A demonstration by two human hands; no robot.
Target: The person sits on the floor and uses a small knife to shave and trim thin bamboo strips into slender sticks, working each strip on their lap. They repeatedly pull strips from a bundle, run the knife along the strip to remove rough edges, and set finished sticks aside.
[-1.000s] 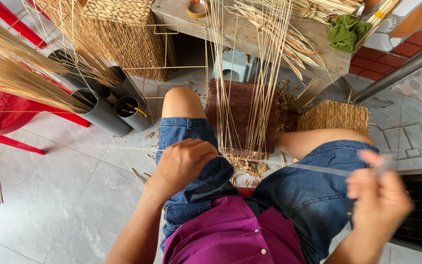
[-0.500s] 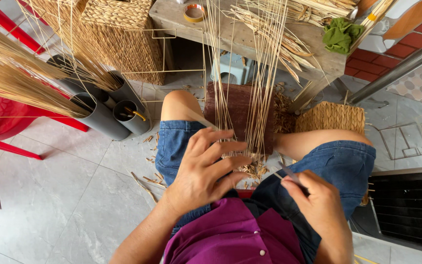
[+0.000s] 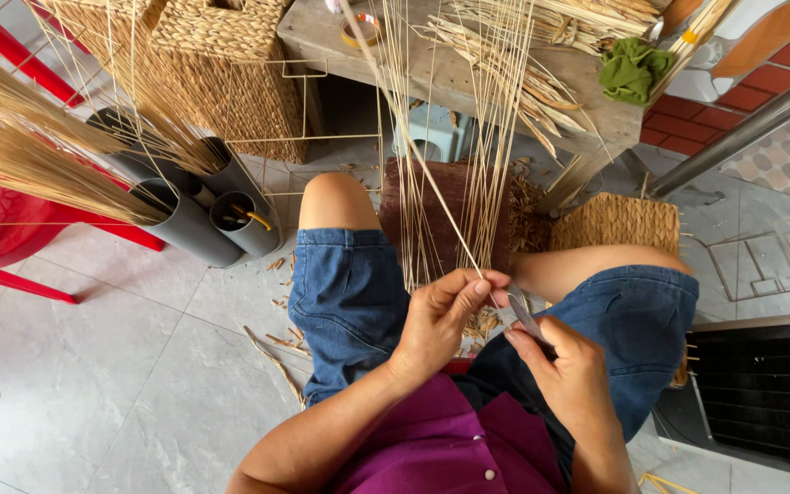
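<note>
the left hand (image 3: 441, 316) pinches one thin reed (image 3: 413, 151) between thumb and fingertips, just above the lap; the reed runs up and away toward the table (image 3: 432, 69). the right hand (image 3: 564, 370) is closed on a small blade (image 3: 525, 314), whose tip sits right beside the left fingertips at the reed's lower end. more upright reeds (image 3: 496, 137) stand between the knees. grey tubes (image 3: 208, 206) holding straw lie to the left, woven baskets (image 3: 221, 69) behind them.
</note>
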